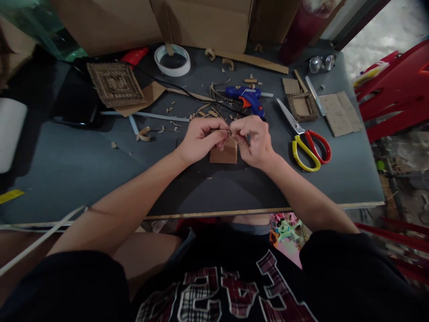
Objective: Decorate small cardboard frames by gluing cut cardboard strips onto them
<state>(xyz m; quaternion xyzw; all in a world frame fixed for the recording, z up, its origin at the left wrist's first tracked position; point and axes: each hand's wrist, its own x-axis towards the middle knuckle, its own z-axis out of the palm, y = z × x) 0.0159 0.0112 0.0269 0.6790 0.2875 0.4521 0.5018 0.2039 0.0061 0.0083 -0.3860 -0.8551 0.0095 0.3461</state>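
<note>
My left hand [200, 141] is closed, thumb and forefinger pinching a thin brown strip [229, 132] that looks like cardboard. Just beside it, my right hand [254, 141] pinches the strip's other end, its fingertips almost touching the left ones. Most of the strip is hidden by fingers. Under both hands, a small brown cardboard rectangle [223, 154] lies flat on the dark table. Beyond the hands rests a blue glue gun [246, 95] with an orange trigger, among cardboard scraps [204, 108]. Scissors [305, 141] with yellow and red handles lie partly opened, right of my right hand.
A white tape roll [172, 60] and a square corrugated piece [115, 85] sit at the back left. At right are a small cardboard frame [302, 107], a ridged sheet [340, 114] and glasses [321, 63]. A red chair [397, 91] stands past the table's right edge.
</note>
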